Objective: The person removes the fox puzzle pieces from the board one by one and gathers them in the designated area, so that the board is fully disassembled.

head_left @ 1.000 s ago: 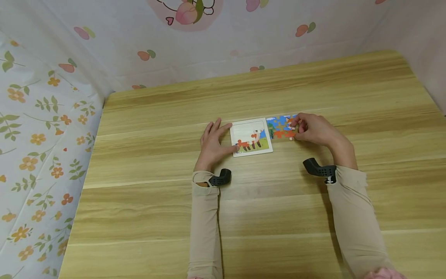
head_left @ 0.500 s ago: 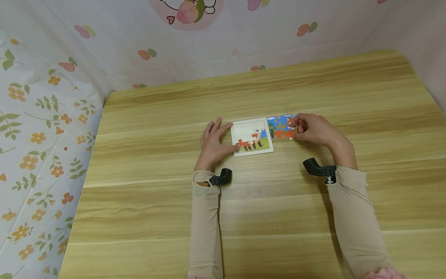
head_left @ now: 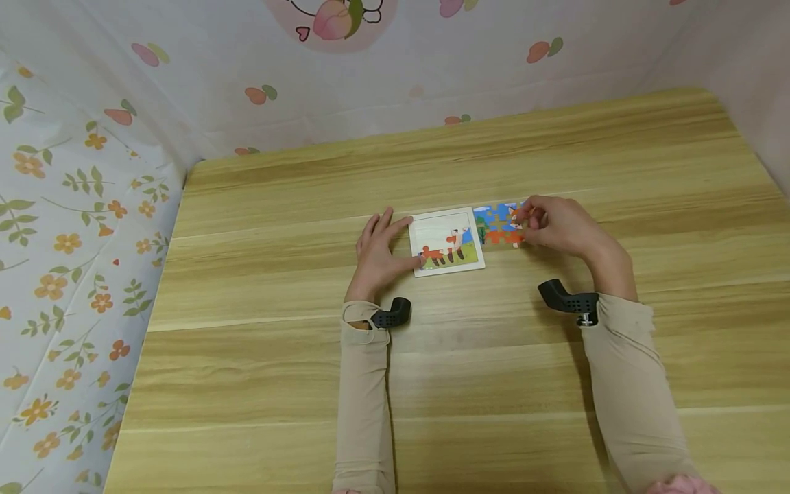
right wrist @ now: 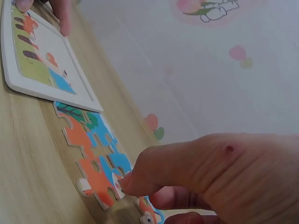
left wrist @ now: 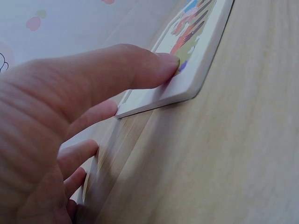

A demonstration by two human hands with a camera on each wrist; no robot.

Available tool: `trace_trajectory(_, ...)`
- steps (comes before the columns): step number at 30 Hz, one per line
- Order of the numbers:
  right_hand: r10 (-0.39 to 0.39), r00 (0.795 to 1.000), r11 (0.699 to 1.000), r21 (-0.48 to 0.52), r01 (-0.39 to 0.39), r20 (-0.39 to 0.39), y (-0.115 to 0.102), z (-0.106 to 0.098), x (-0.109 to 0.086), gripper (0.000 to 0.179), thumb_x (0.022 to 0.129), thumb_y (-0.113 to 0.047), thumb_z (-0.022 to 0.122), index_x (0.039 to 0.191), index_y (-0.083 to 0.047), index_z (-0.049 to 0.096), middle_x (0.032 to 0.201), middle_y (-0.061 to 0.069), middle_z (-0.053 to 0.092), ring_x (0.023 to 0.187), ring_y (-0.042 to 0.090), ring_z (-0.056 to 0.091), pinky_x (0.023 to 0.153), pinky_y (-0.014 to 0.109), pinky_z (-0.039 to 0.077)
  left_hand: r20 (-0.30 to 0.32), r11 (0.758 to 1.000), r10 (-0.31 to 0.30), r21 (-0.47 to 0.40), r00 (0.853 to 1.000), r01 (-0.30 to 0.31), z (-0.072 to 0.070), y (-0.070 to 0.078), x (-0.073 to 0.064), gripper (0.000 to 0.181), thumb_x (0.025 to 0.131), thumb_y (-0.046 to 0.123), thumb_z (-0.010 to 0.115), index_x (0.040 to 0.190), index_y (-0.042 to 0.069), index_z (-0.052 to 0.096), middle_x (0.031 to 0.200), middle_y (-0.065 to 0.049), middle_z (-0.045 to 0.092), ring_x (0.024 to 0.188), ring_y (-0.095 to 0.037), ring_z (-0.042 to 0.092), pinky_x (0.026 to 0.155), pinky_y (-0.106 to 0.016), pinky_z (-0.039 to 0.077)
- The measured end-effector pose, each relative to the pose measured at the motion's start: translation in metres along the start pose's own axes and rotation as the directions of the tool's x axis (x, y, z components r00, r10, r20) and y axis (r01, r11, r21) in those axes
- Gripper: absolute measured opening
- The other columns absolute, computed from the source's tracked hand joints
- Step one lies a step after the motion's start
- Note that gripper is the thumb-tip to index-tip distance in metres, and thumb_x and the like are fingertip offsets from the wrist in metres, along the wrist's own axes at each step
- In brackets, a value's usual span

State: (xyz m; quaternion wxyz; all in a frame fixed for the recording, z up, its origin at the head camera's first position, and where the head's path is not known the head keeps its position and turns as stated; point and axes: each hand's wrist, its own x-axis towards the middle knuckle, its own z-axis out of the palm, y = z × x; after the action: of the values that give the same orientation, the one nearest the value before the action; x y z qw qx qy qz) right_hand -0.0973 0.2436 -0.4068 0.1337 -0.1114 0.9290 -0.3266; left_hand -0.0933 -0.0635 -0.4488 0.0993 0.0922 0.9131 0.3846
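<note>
My left hand (head_left: 379,264) rests at the left side of a white-rimmed puzzle tray (head_left: 447,272). Its thumb presses the near left corner, and a fingertip touches the far left corner. Several picture pieces lie in the tray's lower and right parts; the rest of its bed is bare. Right of the tray, loose jigsaw pieces (head_left: 494,218) showing an orange fox, blue sky and greenery lie together. At their right end my right hand (head_left: 561,226) has curled fingers, pinching a puzzle piece (right wrist: 124,212) that is blurred and mostly hidden in the right wrist view.
Both hands work over a wood-grain table (head_left: 469,384). Patterned cloth (head_left: 395,75) hangs behind its far edge, and flowered cloth (head_left: 68,274) hangs at the left. A black camera mount (head_left: 395,313) sits on the left wrist and another mount (head_left: 564,298) on the right.
My right hand has shifted slightly up and right at the end of the loose pieces. The left hand and the tray stay in place.
</note>
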Motion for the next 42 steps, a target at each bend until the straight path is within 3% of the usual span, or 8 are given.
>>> trace_trajectory(6, -0.029, 1.000, 0.999, -0.018, 0.029, 0.004, -0.012, 0.004, 0.003, 0.021, 0.081, -0.007, 0.066, 0.099, 0.000, 0.059, 0.075, 0.006, 0.051, 0.067, 0.020, 0.045, 0.058, 0.030, 0.035, 0.003, 1.000, 0.000, 0.005, 1.000, 0.000, 0.000, 0.000, 0.000, 0.073, 0.072, 0.027, 0.079, 0.138, 0.022, 0.048, 0.154, 0.000, 0.017, 0.140, -0.018, 0.002, 0.108, -0.046, 0.003)
trace_trajectory(13, -0.119, 0.993, 0.991, -0.060, 0.120, 0.018, -0.028, 0.019, 0.010, 0.017, 0.080, -0.007, 0.067, 0.094, -0.001, 0.059, 0.073, 0.004, 0.052, 0.065, 0.019, 0.046, 0.062, 0.033, 0.036, 0.002, 1.000, -0.006, 0.004, 1.000, 0.006, 0.000, 0.000, 0.000, 0.073, 0.071, 0.026, 0.078, 0.138, 0.022, 0.048, 0.154, 0.001, 0.017, 0.140, -0.018, 0.002, 0.108, -0.045, 0.003)
trace_trajectory(20, -0.163, 0.986, 0.976, -0.144, 0.165, 0.025, -0.039, 0.036, 0.017, 0.028, 0.078, -0.006, 0.066, 0.104, 0.002, 0.061, 0.090, 0.013, 0.056, 0.080, 0.026, 0.050, 0.071, 0.040, 0.042, 0.001, 1.000, -0.002, 0.007, 1.000, 0.002, 0.001, 0.000, 0.001, 0.073, 0.071, 0.026, 0.078, 0.138, 0.022, 0.048, 0.154, 0.000, 0.017, 0.140, -0.018, 0.002, 0.108, -0.046, 0.003)
trace_trajectory(29, -0.169, 0.984, 0.973, -0.148, 0.176, 0.062, -0.042, 0.046, 0.020, 0.033, 0.081, -0.008, 0.064, 0.112, 0.002, 0.059, 0.098, 0.016, 0.054, 0.086, 0.027, 0.049, 0.072, 0.042, 0.042, -0.009, 1.000, 0.000, -0.003, 1.000, 0.000, 0.001, 0.000, 0.000, 0.073, 0.071, 0.025, 0.079, 0.137, 0.021, 0.049, 0.154, 0.000, 0.018, 0.140, -0.018, 0.003, 0.108, -0.045, 0.003)
trace_trajectory(42, -0.153, 0.986, 0.980, -0.118, 0.159, 0.062, -0.038, 0.050, 0.021, 0.028, 0.080, -0.005, 0.060, 0.107, 0.002, 0.055, 0.086, 0.011, 0.048, 0.075, 0.024, 0.043, 0.063, 0.036, 0.036, -0.013, 1.000, -0.003, -0.023, 1.000, 0.003, 0.001, 0.000, 0.000, 0.074, 0.070, 0.024, 0.080, 0.137, 0.021, 0.049, 0.153, 0.000, 0.018, 0.139, -0.016, 0.003, 0.108, -0.044, 0.003)
